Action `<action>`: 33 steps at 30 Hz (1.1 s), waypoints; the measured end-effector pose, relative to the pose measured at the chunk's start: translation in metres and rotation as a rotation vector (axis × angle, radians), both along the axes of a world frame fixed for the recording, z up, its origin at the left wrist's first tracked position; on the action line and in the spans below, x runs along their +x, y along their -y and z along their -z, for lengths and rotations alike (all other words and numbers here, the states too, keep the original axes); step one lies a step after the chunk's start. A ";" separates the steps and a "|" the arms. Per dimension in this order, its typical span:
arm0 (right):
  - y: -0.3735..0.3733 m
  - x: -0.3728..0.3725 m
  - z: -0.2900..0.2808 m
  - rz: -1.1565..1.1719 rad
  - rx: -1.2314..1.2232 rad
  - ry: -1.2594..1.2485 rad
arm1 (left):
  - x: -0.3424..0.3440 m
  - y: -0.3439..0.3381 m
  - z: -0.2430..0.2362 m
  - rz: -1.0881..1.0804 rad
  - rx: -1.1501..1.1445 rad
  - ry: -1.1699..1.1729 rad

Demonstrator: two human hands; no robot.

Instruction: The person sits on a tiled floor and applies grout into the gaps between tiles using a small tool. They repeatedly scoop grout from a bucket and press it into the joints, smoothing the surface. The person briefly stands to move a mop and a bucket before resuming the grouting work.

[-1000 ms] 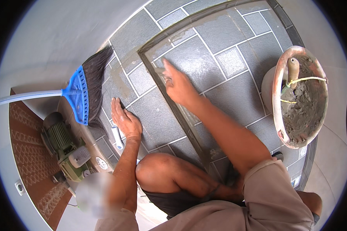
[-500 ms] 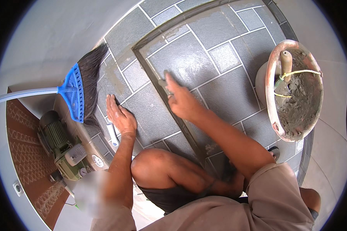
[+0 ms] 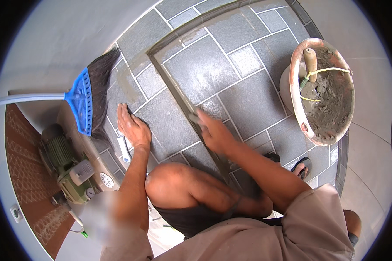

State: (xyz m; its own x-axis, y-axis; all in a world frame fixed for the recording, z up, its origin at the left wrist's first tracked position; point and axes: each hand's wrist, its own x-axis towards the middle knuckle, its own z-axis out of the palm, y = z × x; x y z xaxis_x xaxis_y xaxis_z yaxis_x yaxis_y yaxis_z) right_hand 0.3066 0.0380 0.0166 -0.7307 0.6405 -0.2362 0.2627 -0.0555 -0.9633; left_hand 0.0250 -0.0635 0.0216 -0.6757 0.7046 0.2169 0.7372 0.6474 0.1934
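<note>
My left hand (image 3: 133,129) rests palm-down on the grey tiled floor (image 3: 161,117), fingers extended, just beside a small white-handled tool (image 3: 124,148). My right hand (image 3: 217,135) grips a small flat grey tool (image 3: 194,116), partly hidden by my fingers and blurred, over a long, dark grouted channel (image 3: 172,82) that runs diagonally between the tiles. To the right stands an oval bucket (image 3: 297,95) of wet grey mortar, with a wooden-handled tool (image 3: 310,61) and a yellowish cord in it.
A blue broom (image 3: 78,100) with dark bristles lies along the pale wall at the left. Below it are a green motor pump (image 3: 63,165), a round drain cover (image 3: 106,180) and a wall socket (image 3: 16,213). My bent knee and sandalled foot (image 3: 301,168) are at the lower middle and right.
My right hand has slid down along the channel toward my body with the tool. My left hand stays flat on the tiles. The view has shifted slightly.
</note>
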 end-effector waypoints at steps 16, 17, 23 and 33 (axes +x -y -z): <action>-0.007 -0.022 0.026 -0.016 0.115 0.095 | -0.003 0.004 0.005 -0.001 0.007 -0.022; 0.006 -0.008 0.022 -0.024 0.090 0.113 | -0.004 0.006 0.004 -0.008 0.002 -0.027; 0.031 0.026 -0.015 0.100 -0.032 0.132 | -0.005 0.009 0.002 -0.026 -0.002 -0.038; 0.034 0.025 -0.046 0.039 0.016 0.186 | -0.002 0.004 0.001 -0.021 0.014 -0.033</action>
